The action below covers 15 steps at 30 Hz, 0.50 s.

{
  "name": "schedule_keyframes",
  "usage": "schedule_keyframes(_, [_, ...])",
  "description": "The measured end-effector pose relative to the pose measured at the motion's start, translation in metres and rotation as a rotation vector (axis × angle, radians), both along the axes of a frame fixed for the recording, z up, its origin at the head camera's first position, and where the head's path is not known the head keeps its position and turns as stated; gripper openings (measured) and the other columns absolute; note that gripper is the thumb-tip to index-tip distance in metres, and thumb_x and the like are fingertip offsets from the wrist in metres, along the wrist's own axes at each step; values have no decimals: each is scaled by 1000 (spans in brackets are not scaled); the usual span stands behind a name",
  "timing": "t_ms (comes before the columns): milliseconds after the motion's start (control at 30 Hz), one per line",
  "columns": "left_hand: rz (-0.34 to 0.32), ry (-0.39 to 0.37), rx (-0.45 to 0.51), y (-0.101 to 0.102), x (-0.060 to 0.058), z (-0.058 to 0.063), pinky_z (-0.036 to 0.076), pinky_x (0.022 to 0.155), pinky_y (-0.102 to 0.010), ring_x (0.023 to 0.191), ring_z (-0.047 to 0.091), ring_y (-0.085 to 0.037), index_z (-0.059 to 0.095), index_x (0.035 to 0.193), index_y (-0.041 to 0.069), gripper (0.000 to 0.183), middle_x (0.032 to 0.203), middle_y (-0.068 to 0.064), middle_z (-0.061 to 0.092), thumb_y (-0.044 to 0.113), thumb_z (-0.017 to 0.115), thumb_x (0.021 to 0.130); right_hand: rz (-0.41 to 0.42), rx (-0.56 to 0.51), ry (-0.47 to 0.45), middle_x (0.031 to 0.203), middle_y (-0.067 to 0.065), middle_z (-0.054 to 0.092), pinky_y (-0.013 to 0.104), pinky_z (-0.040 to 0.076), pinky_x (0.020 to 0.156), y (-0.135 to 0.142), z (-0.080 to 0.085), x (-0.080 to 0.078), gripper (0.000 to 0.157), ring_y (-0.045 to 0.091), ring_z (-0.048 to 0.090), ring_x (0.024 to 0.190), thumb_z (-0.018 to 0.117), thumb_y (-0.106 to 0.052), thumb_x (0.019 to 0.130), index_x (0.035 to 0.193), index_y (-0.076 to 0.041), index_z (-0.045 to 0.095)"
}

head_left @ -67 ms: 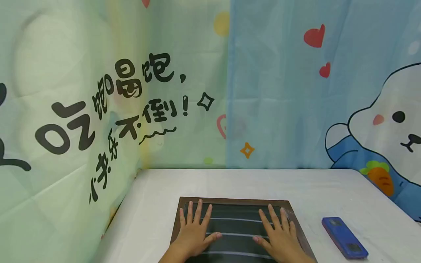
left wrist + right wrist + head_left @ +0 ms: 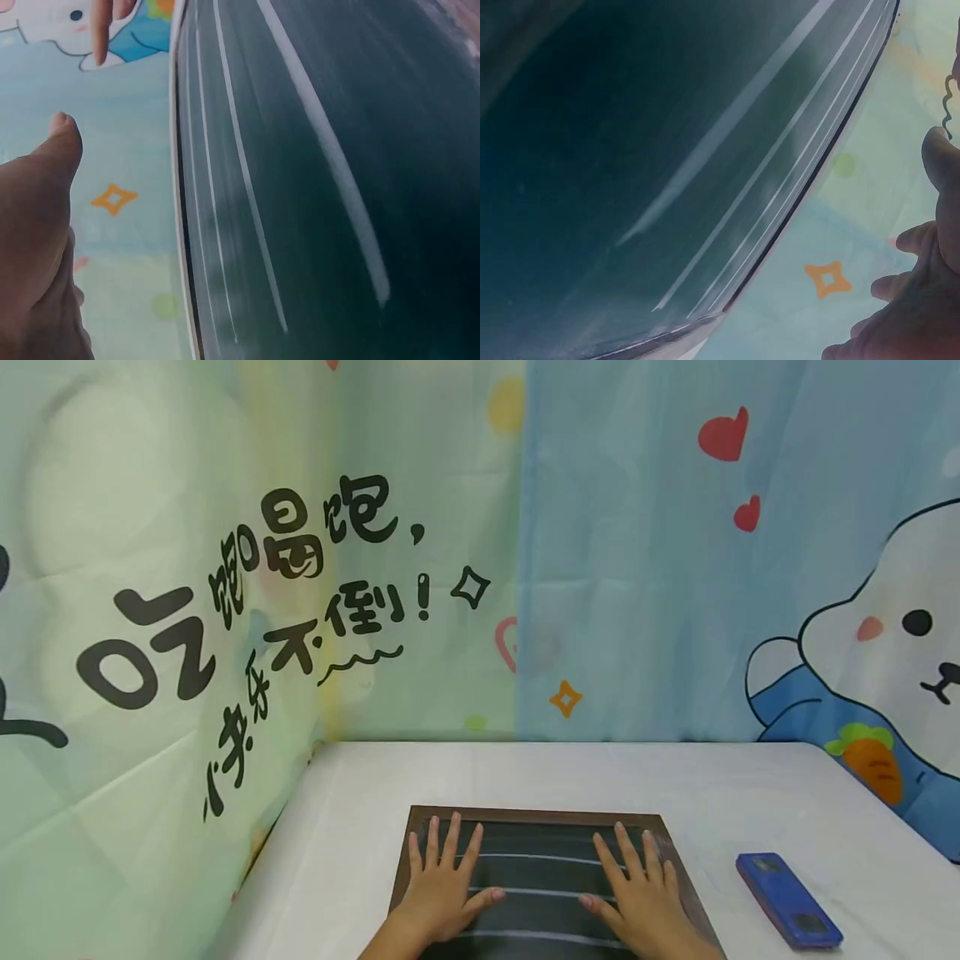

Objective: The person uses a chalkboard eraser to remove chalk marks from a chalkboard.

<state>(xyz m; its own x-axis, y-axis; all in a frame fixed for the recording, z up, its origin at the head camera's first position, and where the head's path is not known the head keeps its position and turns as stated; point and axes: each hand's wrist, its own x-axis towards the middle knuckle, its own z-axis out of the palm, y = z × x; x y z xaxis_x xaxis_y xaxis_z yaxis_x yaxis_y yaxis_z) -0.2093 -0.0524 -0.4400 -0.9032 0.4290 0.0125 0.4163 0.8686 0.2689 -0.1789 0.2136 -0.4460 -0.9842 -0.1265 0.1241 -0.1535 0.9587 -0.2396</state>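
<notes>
A dark green chalkboard (image 2: 536, 874) with a brown wooden frame lies on the white table, and several white chalk lines (image 2: 543, 892) run across it. Over its left side is my left hand (image 2: 435, 893), palm down with fingers spread. My right hand (image 2: 648, 897) is spread the same way over the right side. Neither holds anything. In the left wrist view the left hand (image 2: 37, 232) shows apart from the board surface. A gap also separates the right hand (image 2: 930, 292) from the board in the right wrist view. The board's near edge is out of the head view.
To the right of the board, a blue oblong block (image 2: 789, 900) with two dark square patches lies on the white tabletop (image 2: 585, 772). Printed fabric (image 2: 637, 568) hangs behind the table, and another printed sheet (image 2: 150, 777) borders its left side.
The head view has shifted very slightly. Both hands keep the same spread pose over the board.
</notes>
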Motion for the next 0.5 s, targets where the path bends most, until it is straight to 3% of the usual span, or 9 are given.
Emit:
schedule_keyframes(133, [7, 9, 5, -8, 3, -3, -1, 104, -67, 139, -4, -43, 13, 148, 18, 81, 154, -16, 2, 64, 38, 86, -4, -21, 6, 150, 23, 12, 76, 11, 92, 4, -2, 3, 84, 56, 6, 131, 58, -55, 79, 142, -8, 30])
schedule_keyframes(233, [24, 20, 39, -15, 1, -4, -2, 102, -68, 138, -6, -44, 14, 148, 18, 81, 154, -16, 2, 63, 41, 86, -30, -48, -17, 152, 21, 2, 78, 4, 90, 17, 4, 3, 86, 57, -3, 131, 54, -57, 81, 146, -13, 20])
schedule_keyframes(400, [67, -22, 101, -32, -3, -6, -6, 100, -69, 138, -8, -44, 13, 148, 16, 82, 154, -17, 2, 62, 42, 86, -153, -63, -77, 148, 23, -18, 82, -2, 82, 51, 13, 0, 93, 62, -17, 124, 48, -63, 82, 147, -20, -3])
schedule_keyframes(500, [96, -77, 122, -43, -3, -8, -8, 99, -70, 137, -7, -46, 14, 148, 15, 81, 153, -18, 3, 61, 42, 87, -239, -62, -109, 143, 29, -25, 84, 1, 78, 78, 14, -2, 98, 67, -18, 119, 46, -67, 81, 146, -17, -9])
